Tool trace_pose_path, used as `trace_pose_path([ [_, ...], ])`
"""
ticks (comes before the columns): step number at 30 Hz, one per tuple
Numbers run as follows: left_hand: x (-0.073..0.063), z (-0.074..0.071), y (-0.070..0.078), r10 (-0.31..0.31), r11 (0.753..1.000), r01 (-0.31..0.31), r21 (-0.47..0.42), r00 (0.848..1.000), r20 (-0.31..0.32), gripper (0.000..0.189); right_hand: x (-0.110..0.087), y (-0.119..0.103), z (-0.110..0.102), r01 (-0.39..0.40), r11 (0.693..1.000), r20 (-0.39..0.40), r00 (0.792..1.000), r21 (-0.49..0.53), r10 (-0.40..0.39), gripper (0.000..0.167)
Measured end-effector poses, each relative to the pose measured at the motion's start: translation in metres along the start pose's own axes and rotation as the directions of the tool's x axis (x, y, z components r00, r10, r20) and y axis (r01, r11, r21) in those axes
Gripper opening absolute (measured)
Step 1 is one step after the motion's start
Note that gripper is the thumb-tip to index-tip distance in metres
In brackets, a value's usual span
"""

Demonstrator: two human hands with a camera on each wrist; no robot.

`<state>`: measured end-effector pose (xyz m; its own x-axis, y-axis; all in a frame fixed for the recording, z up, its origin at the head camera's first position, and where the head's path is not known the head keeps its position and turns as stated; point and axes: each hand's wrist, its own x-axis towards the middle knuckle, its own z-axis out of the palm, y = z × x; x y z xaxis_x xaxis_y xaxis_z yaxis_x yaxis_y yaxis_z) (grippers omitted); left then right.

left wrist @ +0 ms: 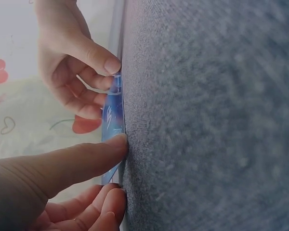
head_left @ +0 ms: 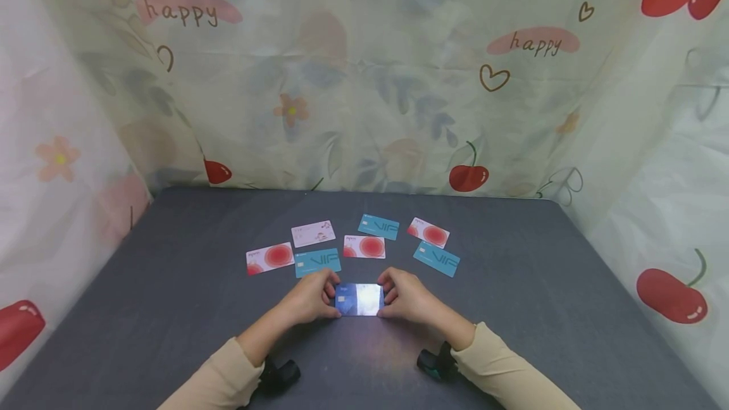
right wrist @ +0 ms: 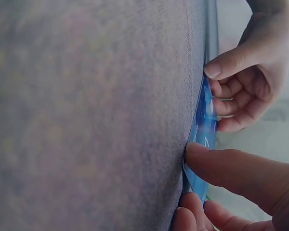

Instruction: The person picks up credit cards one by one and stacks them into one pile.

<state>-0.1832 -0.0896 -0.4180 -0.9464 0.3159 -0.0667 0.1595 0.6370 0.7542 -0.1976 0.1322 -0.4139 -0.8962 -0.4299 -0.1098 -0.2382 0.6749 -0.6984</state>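
Observation:
A shiny blue bank card (head_left: 359,300) with a chip lies at the table's front middle, glare covering its right half. My left hand (head_left: 310,296) pinches its left end, and my right hand (head_left: 407,296) pinches the right end. In the left wrist view the card (left wrist: 113,113) appears nearly edge-on, close to the dark tabletop, with a thumb at either end. From the right wrist the same card (right wrist: 202,130) shows as a thin blue strip between both hands. Whether its underside touches the cloth is hard to tell.
Behind the hands lie several cards: a red-and-pink card (head_left: 270,258) at left, a pale pink card (head_left: 313,233), a teal VIP card (head_left: 378,226), and another teal card (head_left: 436,259) at right. A patterned curtain (head_left: 353,112) stands beyond the grey table (head_left: 142,309).

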Motion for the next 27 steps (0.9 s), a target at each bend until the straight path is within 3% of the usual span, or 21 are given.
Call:
trace_pose_path([
  [27, -0.0003, 0.0005, 0.0002, -0.002, 0.999, 0.001, 0.047, 1.0, 0.01, 0.048, 0.0018, 0.0007, 0.0006, 0.018, 0.998, 0.017, 1.0, -0.06, -0.017, 0.045],
])
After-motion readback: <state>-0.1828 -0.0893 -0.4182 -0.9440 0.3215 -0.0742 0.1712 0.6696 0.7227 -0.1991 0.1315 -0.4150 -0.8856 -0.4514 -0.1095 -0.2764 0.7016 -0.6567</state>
